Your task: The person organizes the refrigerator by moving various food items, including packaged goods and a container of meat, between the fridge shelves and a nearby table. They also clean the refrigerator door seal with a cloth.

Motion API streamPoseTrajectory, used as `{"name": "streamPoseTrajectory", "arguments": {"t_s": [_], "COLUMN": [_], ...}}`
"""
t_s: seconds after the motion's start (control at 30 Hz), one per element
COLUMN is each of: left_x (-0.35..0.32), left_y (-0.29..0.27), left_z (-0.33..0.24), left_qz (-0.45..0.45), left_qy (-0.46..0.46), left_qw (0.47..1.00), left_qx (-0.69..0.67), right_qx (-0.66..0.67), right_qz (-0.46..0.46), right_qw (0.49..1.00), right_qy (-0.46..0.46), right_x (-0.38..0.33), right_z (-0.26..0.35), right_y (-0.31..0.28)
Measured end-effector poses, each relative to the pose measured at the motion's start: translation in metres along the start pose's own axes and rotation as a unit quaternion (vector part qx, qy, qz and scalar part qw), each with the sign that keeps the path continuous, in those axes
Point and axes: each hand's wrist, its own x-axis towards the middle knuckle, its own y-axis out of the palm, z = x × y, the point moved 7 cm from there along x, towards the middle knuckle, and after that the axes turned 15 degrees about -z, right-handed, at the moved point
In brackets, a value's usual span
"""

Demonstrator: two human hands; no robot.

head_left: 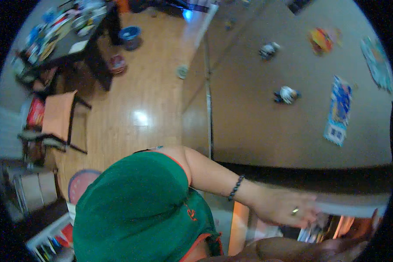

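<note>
My left arm, bare below the sleeve of a green shirt [135,209], wears a dark bead bracelet [236,187]. My left hand [288,209] has a ring on one finger and is stretched out flat with fingers apart, blurred, just short of a white ledge [353,210]. It holds nothing. My right forearm lies dark along the lower edge, and my right hand [349,246] is in shadow near some coloured items under the ledge; its fingers are not clear.
A beige wall [257,126] carries paper pictures [338,111] and small figures [286,94]. On the wooden floor [139,100] are a cluttered dark table [61,30], an orange chair [59,113], a blue bucket [130,37] and a red bowl [117,64].
</note>
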Motion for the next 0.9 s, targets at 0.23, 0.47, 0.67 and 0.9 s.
{"name": "streamPoseTrajectory", "arguments": {"t_s": [0.23, 0.47, 0.67, 0.9], "left_x": [-0.162, -0.249, -0.265, -0.251], "left_y": [-0.116, -0.297, -0.466, -0.650], "left_z": [-0.065, -0.087, -0.131, -0.164], "left_qz": [0.352, 0.420, 0.338, 0.246], "left_qy": [-0.195, -0.432, -0.591, -0.613], "left_qw": [0.915, 0.774, 0.666, 0.605], "left_qx": [-0.032, 0.195, 0.305, 0.444], "right_qx": [0.239, 0.321, 0.372, 0.429], "right_qz": [0.096, 0.307, 0.350, 0.427], "right_qw": [0.963, 0.860, 0.818, 0.763], "right_qy": [0.081, 0.251, 0.265, 0.226], "right_x": [-0.029, -0.145, -0.173, -0.204], "right_z": [0.107, 0.169, 0.312, 0.444], "right_y": [0.059, 0.151, 0.247, 0.354]}}
